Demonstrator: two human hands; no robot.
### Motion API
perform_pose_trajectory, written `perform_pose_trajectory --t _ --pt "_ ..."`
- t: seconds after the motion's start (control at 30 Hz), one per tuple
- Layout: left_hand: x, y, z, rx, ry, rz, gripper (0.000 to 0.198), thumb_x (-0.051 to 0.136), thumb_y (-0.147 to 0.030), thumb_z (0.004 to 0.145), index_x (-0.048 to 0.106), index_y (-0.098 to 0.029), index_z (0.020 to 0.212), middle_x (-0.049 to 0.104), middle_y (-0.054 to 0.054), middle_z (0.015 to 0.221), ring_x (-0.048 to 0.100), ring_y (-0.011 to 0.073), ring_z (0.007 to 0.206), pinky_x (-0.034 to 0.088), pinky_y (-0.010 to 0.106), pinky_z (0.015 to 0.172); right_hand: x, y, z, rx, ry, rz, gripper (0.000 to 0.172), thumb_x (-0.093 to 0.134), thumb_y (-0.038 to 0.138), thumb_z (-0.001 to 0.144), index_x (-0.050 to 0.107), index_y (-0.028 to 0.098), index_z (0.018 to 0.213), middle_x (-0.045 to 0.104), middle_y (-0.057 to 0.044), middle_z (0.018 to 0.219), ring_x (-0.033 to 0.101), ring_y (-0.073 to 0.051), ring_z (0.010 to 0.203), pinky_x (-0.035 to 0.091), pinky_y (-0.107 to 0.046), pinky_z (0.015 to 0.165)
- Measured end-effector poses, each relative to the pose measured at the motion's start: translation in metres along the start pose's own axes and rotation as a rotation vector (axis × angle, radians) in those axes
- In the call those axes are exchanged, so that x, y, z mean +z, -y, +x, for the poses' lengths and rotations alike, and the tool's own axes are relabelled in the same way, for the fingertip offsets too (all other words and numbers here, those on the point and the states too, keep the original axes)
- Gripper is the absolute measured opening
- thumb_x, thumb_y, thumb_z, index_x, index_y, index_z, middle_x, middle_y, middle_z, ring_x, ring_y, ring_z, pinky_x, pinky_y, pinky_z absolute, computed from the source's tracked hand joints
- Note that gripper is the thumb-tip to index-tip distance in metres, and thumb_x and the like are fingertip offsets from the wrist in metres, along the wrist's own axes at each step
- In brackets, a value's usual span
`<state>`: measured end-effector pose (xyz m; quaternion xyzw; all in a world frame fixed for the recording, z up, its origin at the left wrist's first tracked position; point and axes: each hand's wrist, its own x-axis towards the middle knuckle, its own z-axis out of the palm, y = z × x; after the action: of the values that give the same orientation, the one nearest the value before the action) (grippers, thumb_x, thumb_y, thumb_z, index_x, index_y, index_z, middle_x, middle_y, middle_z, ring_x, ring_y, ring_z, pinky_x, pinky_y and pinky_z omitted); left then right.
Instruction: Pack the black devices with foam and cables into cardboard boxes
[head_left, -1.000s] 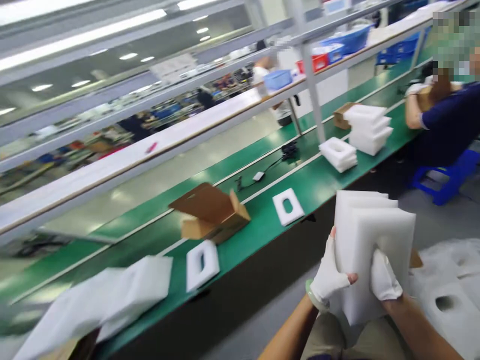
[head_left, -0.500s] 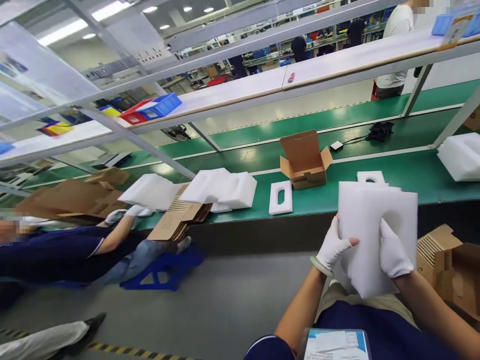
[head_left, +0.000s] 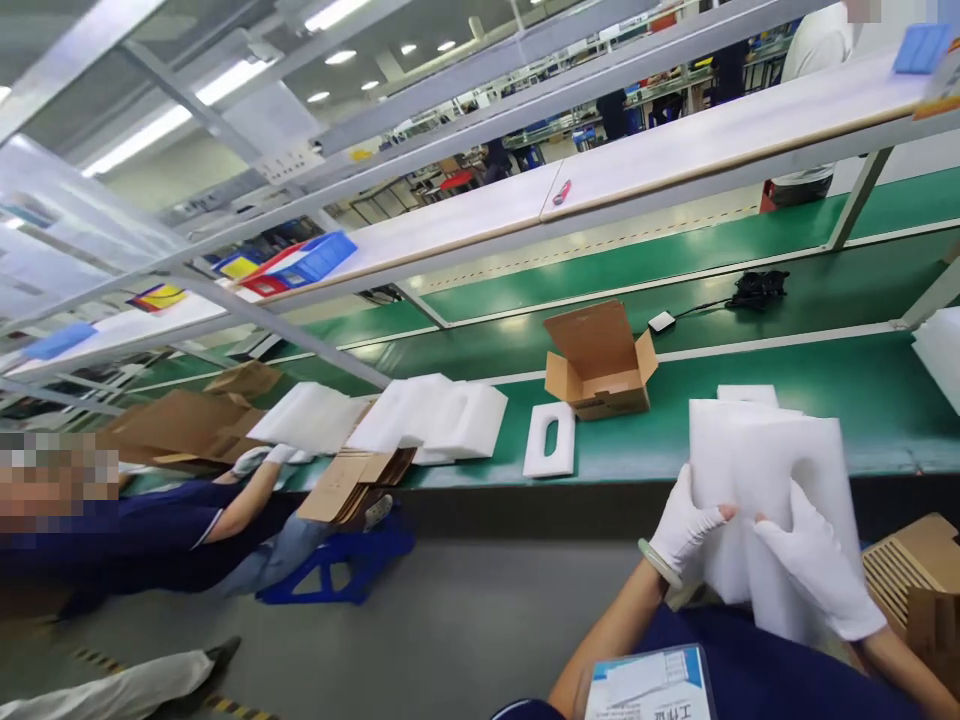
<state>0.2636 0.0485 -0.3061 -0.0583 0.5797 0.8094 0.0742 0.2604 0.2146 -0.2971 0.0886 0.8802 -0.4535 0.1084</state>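
A bundle of thick white foam pads [head_left: 776,470] stands upright between my two hands, in front of my body at the right. White-gloved, my left hand [head_left: 684,535] grips the left pad, thumb across its front face. My right hand [head_left: 817,565], also gloved, is closed on the right pad, with its thumb on the face and fingers by the oval cutout. The two front pads overlap, and a gap shows low between them. Another foam piece [head_left: 746,393] lies on the green belt just behind the bundle.
An open cardboard box [head_left: 611,395] and a foam frame with an oval hole [head_left: 565,440] rest on the green belt [head_left: 652,450]. Foam stacks [head_left: 469,420] and flattened cartons [head_left: 337,485] lie left, near a co-worker's gloved hands [head_left: 281,455]. Cardboard [head_left: 911,560] stands at right.
My right hand has shifted down and right on its pad, and the front pads have spread apart at the bottom. The camera view has tilted slightly upward.
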Motion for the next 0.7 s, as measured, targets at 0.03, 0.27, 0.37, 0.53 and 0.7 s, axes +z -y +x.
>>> perform_pose_trajectory --t 0.03,0.27,0.37,0.53,0.7 --pt "0.005 -0.001 0.018 -0.004 -0.020 0.058 0.085 0.082 -0.042 0.063 0.041 -0.015 0.133 0.046 0.015 0.140 0.046 0.0305 0.127 0.036 0.044 0.110 -0.009 -0.004 0.020 0.005 0.015 0.055 0.078 0.058 0.049 0.070 0.042 0.018 0.140 0.064 -0.013 0.119 0.061 -0.034 0.107 0.049 -0.048 0.091" --pt "0.040 -0.005 0.123 0.021 -0.129 0.241 0.089 0.077 -0.049 0.067 0.034 -0.015 0.137 0.041 0.015 0.144 0.041 0.0281 0.132 0.030 0.041 0.114 -0.061 -0.029 0.150 0.034 0.064 0.548 0.072 0.058 0.062 0.074 0.048 0.019 0.132 0.063 -0.010 0.122 0.061 -0.028 0.108 0.051 -0.041 0.092" --pt "0.051 0.009 0.153 0.014 -0.154 0.276 0.086 0.078 -0.048 0.066 0.037 -0.014 0.133 0.045 0.016 0.140 0.045 0.0284 0.128 0.033 0.042 0.112 -0.077 -0.039 0.192 0.039 0.016 0.462 0.076 0.051 0.066 0.076 0.046 0.017 0.135 0.061 -0.013 0.124 0.056 -0.031 0.115 0.043 -0.045 0.102" --pt "0.075 0.044 0.210 -0.030 -0.147 0.111 0.077 0.077 -0.051 0.067 0.045 -0.014 0.127 0.052 0.018 0.132 0.050 0.0307 0.123 0.039 0.045 0.107 -0.120 -0.046 0.227 0.053 -0.135 0.110 0.087 0.046 0.068 0.077 0.037 0.013 0.143 0.047 -0.018 0.140 0.044 -0.035 0.128 0.036 -0.046 0.107" --pt "0.144 0.081 0.297 -0.035 0.083 0.074 0.080 0.069 -0.050 0.075 0.036 -0.017 0.139 0.048 0.016 0.139 0.050 0.0265 0.126 0.040 0.038 0.107 -0.176 -0.036 0.280 0.046 -0.185 -0.181 0.076 0.045 0.062 0.082 0.038 0.015 0.141 0.050 -0.018 0.136 0.050 -0.035 0.121 0.042 -0.043 0.097"
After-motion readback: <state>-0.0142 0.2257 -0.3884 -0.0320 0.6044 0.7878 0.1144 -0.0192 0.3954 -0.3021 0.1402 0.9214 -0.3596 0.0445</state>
